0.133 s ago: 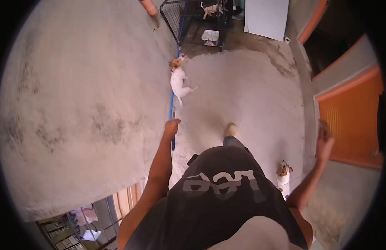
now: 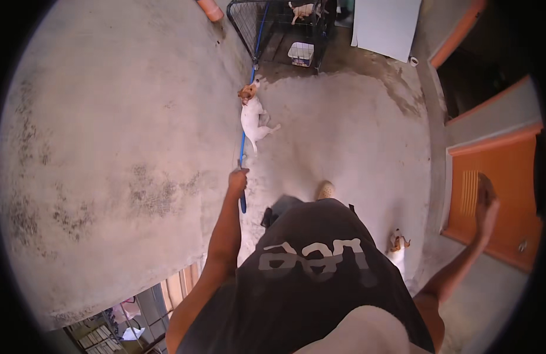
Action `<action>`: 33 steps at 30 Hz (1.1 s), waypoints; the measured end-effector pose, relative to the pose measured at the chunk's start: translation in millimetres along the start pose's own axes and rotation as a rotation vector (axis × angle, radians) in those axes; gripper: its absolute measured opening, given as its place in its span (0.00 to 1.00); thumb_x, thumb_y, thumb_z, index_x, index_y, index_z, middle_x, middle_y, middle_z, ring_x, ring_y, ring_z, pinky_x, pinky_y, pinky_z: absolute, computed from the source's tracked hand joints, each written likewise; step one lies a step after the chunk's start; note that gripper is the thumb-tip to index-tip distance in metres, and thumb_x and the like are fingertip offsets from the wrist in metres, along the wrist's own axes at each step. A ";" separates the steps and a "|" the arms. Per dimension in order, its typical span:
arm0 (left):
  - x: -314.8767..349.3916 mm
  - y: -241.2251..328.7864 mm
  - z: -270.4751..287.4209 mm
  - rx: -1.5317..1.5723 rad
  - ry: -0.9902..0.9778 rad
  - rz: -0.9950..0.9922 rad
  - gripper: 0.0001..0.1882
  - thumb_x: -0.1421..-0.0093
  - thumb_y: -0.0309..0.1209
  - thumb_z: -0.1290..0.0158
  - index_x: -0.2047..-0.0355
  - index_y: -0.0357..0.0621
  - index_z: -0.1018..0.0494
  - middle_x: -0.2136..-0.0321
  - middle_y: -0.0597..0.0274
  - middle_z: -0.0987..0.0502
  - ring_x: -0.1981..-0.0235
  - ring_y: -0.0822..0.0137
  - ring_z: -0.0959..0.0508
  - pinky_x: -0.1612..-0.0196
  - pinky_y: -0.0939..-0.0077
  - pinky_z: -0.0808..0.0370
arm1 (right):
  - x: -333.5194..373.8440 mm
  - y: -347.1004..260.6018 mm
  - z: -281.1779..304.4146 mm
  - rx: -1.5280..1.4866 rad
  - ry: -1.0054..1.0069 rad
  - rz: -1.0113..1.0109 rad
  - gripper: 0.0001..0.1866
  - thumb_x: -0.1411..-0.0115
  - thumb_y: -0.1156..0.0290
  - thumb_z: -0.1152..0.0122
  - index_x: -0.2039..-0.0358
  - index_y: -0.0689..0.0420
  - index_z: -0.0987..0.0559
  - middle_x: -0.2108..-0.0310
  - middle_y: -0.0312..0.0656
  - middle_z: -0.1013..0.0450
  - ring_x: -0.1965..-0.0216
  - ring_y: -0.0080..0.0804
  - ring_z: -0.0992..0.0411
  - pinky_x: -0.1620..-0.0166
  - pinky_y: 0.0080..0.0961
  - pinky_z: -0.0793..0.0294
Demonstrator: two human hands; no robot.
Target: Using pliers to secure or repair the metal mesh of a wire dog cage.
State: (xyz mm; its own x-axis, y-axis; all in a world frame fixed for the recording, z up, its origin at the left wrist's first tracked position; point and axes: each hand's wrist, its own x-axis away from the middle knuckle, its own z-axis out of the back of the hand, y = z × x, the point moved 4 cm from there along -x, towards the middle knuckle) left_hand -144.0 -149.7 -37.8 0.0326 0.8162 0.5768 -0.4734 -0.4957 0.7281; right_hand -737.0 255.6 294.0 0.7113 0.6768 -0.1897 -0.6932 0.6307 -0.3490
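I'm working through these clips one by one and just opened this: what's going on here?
The person's left hand grips a long blue pole, which runs forward past a white dog toward a black wire cage. The right hand is out to the side, in front of an orange panel; it's too blurred to tell whether it holds anything. A second dog is near the person's right side.

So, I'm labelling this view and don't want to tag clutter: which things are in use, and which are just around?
In use:
- blue pole, gripped in the left hand

Apparently just around:
- black wire cage
- white tub
- white panel
- orange pipe
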 end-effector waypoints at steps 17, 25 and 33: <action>-505.7 336.8 -5.7 -0.867 0.254 -0.805 0.20 0.47 0.44 0.48 0.69 0.35 0.25 0.79 0.54 0.24 0.78 0.62 0.24 0.75 0.66 0.30 | -303.7 -143.7 -184.6 -0.033 -0.156 -0.104 0.14 0.36 0.76 0.54 0.55 0.70 0.25 0.59 0.55 0.24 0.56 0.43 0.24 0.52 0.33 0.28; -693.8 506.7 -67.6 -0.248 0.385 -0.397 0.27 0.46 0.47 0.48 0.62 0.30 0.27 0.62 0.33 0.24 0.55 0.38 0.25 0.51 0.54 0.30 | -374.8 -207.2 -287.6 0.021 -0.296 -0.292 0.14 0.36 0.73 0.54 0.57 0.68 0.24 0.61 0.56 0.24 0.59 0.46 0.24 0.56 0.32 0.27; -829.3 561.5 -39.5 -0.204 0.500 -0.526 0.30 0.43 0.45 0.47 0.49 0.33 0.33 0.54 0.36 0.27 0.50 0.41 0.28 0.46 0.57 0.33 | -481.5 -235.0 -375.5 -0.019 -0.192 -0.293 0.12 0.37 0.75 0.50 0.59 0.69 0.23 0.61 0.55 0.23 0.60 0.44 0.23 0.56 0.30 0.26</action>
State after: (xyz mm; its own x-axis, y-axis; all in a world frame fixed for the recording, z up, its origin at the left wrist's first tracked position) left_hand -471.6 -1093.2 -121.9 -0.0809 0.9917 -0.1004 -0.6613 0.0220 0.7498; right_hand -872.8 -361.1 122.8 0.8435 0.5283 0.0969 -0.4592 0.8029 -0.3801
